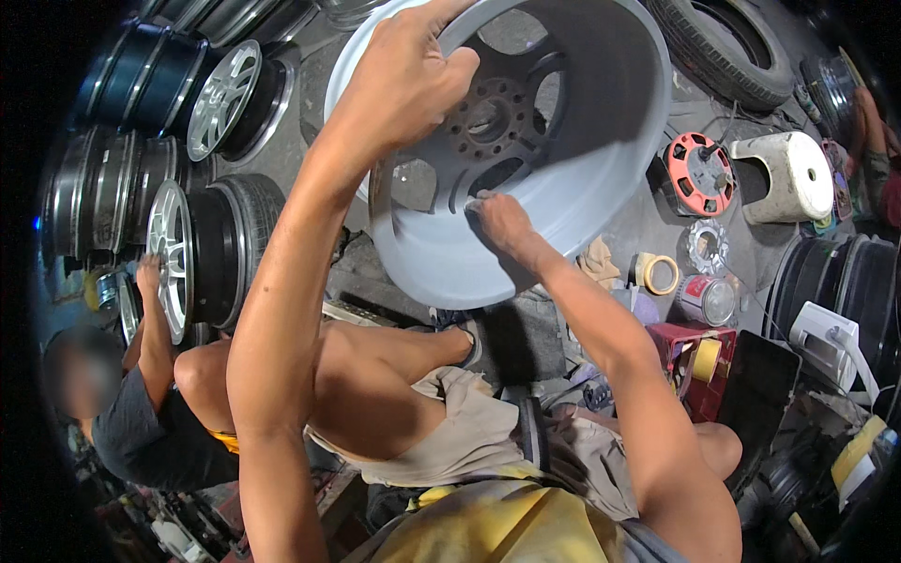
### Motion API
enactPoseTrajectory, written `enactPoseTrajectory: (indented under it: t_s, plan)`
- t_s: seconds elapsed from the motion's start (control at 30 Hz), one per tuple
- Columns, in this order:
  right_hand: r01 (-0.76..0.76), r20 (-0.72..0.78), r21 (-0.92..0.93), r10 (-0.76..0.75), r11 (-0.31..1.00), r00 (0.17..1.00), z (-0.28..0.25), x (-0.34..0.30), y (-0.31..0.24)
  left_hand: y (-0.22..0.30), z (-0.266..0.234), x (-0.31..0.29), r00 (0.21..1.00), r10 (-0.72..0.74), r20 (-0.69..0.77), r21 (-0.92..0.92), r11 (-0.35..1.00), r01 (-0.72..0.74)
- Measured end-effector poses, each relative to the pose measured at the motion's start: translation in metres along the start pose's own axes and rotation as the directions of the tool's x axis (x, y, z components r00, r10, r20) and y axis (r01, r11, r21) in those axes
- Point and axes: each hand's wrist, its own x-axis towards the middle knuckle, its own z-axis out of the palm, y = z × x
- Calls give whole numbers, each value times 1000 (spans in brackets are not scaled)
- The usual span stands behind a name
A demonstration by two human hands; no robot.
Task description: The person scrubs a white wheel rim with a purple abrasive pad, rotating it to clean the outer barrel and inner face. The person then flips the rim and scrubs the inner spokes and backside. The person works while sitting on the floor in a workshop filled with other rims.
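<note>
A large grey car wheel rim (601, 202) stands tilted in front of me, its open barrel facing me and its spokes at the far end. My left hand (413, 80) grips the rim's upper left edge, thumb inside and fingers partly out of sight. Inside the barrel, close to a slot between the spokes, my right hand (504, 223) is closed with its fingertips against the surface. Something small and pale shows at those fingertips, too little of it to name. The round hub with its bolt holes lies just above my right hand.
At left a co-worker's hand (148, 272) touches a silver wheel (171, 263); stacked wheels stand behind. To the right are a tyre (741, 56), a red cable reel (699, 174), a white stool (788, 174), a tape roll (657, 273), a can (706, 300) and a red box (683, 342).
</note>
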Motion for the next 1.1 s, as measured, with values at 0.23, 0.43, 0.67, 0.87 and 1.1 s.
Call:
enactPoseTrajectory:
  t_s: [0.23,0.43,0.67,0.87,1.1]
  plan:
    - [90,-85,103,-82,991,993,-26,-6,-37,12,-2,-2,960,-271,69,-130,952,278]
    - [116,-313,299,-17,947,949,-11,20,-78,-13,7,4,989,144,-23,32,989,-144]
    - [67,-189,299,-10,952,982,14,-50,10,22,5,-7,1000,9,-24,25,1000,-9]
    - [166,-374,286,-50,944,926,15,-9,-50,15,7,4,999,-47,-8,31,998,48]
    - [275,-449,656,70,702,891,-26,-14,-113,19,6,9,998,53,30,-55,997,-51]
